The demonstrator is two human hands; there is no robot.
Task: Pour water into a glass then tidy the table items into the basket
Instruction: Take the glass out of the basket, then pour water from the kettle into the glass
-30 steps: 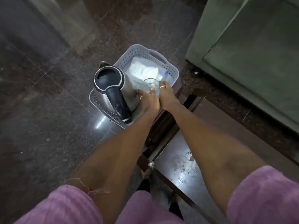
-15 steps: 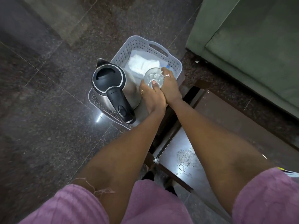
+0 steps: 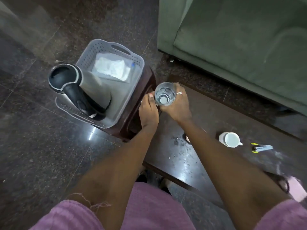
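Observation:
A clear glass point(image 3: 165, 94) is held upright between both hands, just right of the grey perforated basket point(image 3: 116, 48) and above the dark table's left end. My right hand point(image 3: 177, 105) wraps its right side; my left hand point(image 3: 148, 112) touches its left side with the thumb on the rim. Inside the basket stand a steel kettle point(image 3: 83, 87) with a black lid and handle, and a white packet point(image 3: 111, 68). The basket rests on a small dark stool point(image 3: 141, 112).
On the dark table point(image 3: 207, 130) to the right sit a white cup point(image 3: 230, 139) and a small yellow-and-black tool point(image 3: 260, 147). A green sofa point(image 3: 240, 39) stands behind. Dark polished floor point(image 3: 33, 146) lies on the left.
Both hands have drawn the glass out of the basket, back and to the right over the table's end. The view has swung right, showing the cup and tool.

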